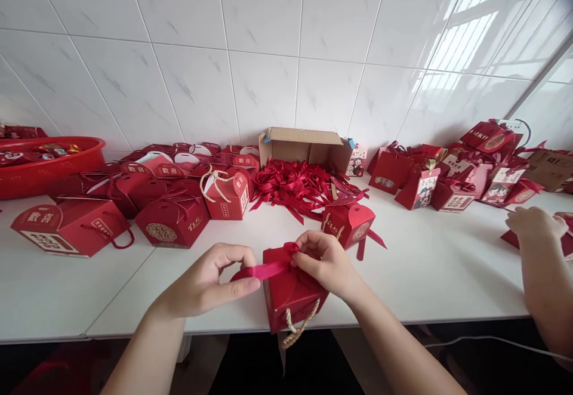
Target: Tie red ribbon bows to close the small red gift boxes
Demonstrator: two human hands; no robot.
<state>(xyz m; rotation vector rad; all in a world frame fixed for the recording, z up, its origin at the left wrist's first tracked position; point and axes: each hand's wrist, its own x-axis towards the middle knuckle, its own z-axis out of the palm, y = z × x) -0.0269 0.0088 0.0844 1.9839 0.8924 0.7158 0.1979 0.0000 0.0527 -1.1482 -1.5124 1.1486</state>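
At the left edge of the frame a red basin [85,157] holds small wrapped items, too small to make out. Below it, a red box with a dark red cord [71,225] lies tilted on the white bench [430,269]. Further right stands a box with a round gold emblem [172,222], with rows of similar boxes [134,186] behind it, then a box with a cream rope [228,195].

In the lower middle, the left hand [215,281] pinches a ribbon [271,271] between thumb and fingers, the bright red strip stretching right across the top of a gift box [286,299]. This box sits at the front edge of the bench, bottom centre of the frame, its cream handle [301,326] hanging on the near side. Above it, near the tiled wall [264,85], an open carton [308,136] lies behind a heap of loose red ribbons [290,186]. The right hand [326,264] grips the ribbon at its knot on top of the gift box with bent fingers.

Just beyond that hand stands a small red box [351,225]. At the right, beribboned boxes [456,195] cluster together, and at the right edge another person's hand [535,225] is over a dark red box [510,240]; its grip cannot be told.
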